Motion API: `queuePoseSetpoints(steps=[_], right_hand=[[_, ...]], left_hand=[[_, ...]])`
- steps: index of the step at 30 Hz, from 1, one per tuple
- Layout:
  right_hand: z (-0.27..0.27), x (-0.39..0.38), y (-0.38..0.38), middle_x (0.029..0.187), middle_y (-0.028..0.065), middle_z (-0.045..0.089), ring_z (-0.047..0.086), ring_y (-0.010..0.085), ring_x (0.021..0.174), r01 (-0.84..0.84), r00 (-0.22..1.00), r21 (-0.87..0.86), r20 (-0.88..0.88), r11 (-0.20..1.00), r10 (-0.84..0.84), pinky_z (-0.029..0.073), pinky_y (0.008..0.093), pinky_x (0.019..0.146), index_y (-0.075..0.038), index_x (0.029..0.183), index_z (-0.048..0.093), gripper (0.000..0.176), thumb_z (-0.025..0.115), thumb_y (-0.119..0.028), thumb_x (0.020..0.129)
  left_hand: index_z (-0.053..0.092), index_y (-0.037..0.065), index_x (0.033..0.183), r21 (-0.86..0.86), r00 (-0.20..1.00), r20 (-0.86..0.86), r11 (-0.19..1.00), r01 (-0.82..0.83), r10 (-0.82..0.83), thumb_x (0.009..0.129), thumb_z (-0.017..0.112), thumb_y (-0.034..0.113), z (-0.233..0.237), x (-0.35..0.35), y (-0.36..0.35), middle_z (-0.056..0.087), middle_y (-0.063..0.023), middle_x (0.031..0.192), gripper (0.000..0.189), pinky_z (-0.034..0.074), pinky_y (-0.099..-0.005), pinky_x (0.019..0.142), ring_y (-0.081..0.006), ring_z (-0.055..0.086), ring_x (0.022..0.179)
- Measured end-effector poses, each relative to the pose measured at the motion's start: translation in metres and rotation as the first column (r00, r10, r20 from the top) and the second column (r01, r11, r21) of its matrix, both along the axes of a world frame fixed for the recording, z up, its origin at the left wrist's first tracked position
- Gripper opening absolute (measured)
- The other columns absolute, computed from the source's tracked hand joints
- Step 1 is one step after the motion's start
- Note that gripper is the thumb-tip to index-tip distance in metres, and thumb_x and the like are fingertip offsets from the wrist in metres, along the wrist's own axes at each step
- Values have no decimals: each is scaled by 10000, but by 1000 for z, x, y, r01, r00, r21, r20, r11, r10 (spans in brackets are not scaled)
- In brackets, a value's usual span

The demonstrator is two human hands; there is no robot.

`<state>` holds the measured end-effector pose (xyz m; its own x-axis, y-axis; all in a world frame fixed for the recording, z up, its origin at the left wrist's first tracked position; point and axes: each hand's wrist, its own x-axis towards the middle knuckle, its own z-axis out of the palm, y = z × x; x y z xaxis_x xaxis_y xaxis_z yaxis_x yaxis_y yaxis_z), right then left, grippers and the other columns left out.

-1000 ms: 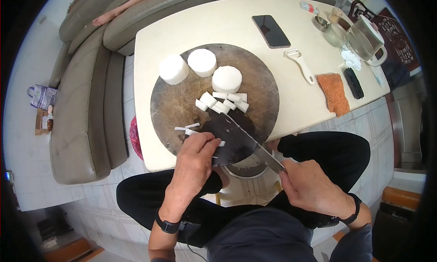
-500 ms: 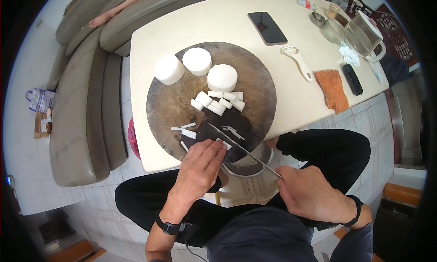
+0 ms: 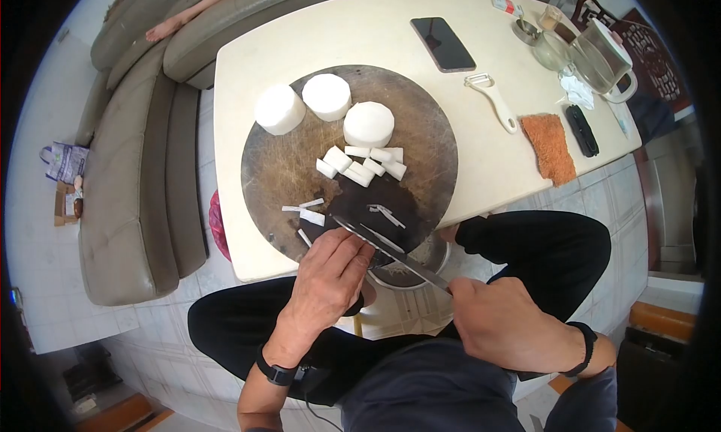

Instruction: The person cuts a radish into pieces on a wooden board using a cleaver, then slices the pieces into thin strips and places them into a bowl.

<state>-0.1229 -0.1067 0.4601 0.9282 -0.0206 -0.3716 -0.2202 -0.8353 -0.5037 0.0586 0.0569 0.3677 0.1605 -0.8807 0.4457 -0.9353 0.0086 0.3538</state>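
At the near edge of the cutting board (image 3: 278, 169), the right hand (image 3: 511, 327) is closed tight around the handle of a knife (image 3: 405, 261). The handle is hidden inside the fist, and only the long blade sticks out. The blade points away from the fist, up and to the left, and stands on its thin edge over the dark, wet part of the board. Right beside the blade sits the left hand (image 3: 327, 282). Its fingers are bent and press down on the board, touching the side of the blade. I cannot tell if a piece of food is under them. Just past the knife tip lie some thin white strips (image 3: 300, 206), and a few more lie on the other side of the blade. Farther out, near the middle of the board, is a little heap of small white blocks (image 3: 360, 164). Beyond that stand three big white rounds (image 3: 369, 124), close together. The board lies on a pale table (image 3: 481, 176). Off to the right of the board are a white peeler (image 3: 492, 101), a phone (image 3: 443, 44) and an orange cloth (image 3: 550, 148). A glass kettle (image 3: 601, 56) stands at the far right corner.
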Motion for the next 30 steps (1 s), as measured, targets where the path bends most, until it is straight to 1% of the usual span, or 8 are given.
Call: queuePoseSetpoints(steps=[2,8,12,14,17,23,27,30], right_hand=[[-4,7,3,620,169,592,650,311,544,-32,992,-10,124,999,33,490,379,480,52,857,511,195,648,-42,757],[-14,20,11,629,169,599,657,297,528,-35,962,-92,266,995,58,489,378,454,40,781,535,169,670,-52,740],[-16,13,11,644,177,594,653,311,538,-19,972,-109,229,994,44,486,383,465,48,802,529,174,664,-42,739],[-13,8,7,668,194,593,650,341,566,21,986,-16,168,1000,-18,486,396,488,59,838,516,193,653,-34,739],[-5,2,8,697,215,597,644,367,594,41,987,38,154,998,-47,486,414,511,62,865,501,212,645,-30,741],[-1,3,11,674,197,602,647,359,604,53,998,11,41,999,-54,489,418,513,54,859,496,204,639,-26,739],[-3,9,10,652,185,605,650,348,582,8,995,-29,97,1000,-5,491,406,499,49,847,506,188,642,-29,742],[-9,18,11,626,179,600,647,339,547,-21,980,-41,199,999,29,492,397,481,41,823,513,176,648,-37,743]], left_hand=[[670,-71,949,6,1000,-9,1000,0,0,660,705,-28,0,-1,1,616,-143,960,295,529,-405,796,-315,602,946],[676,-57,929,38,1000,0,999,-10,10,653,717,-25,2,-2,2,615,-137,941,281,525,-404,803,-308,597,924],[672,-55,959,-12,999,34,1000,-13,14,648,713,-27,0,-2,0,619,-134,986,315,521,-403,824,-311,596,959],[670,-55,969,-24,999,33,999,-21,22,647,710,-27,0,-2,0,620,-133,1001,326,520,-403,829,-312,596,972],[667,-57,981,-17,999,30,1000,-16,16,643,705,-28,-1,-2,1,621,-131,1013,342,520,-402,835,-313,596,991],[668,-57,960,-5,1000,7,1000,-9,9,637,709,-31,-2,-2,2,608,-125,961,326,522,-405,818,-308,592,959],[670,-57,947,2,1000,-7,1000,-12,12,636,716,-30,0,-2,2,605,-125,946,316,528,-399,800,-305,593,943],[671,-58,950,-3,1000,-11,1000,-16,16,638,718,-32,-4,-2,4,613,-128,968,316,530,-395,797,-303,597,959]])
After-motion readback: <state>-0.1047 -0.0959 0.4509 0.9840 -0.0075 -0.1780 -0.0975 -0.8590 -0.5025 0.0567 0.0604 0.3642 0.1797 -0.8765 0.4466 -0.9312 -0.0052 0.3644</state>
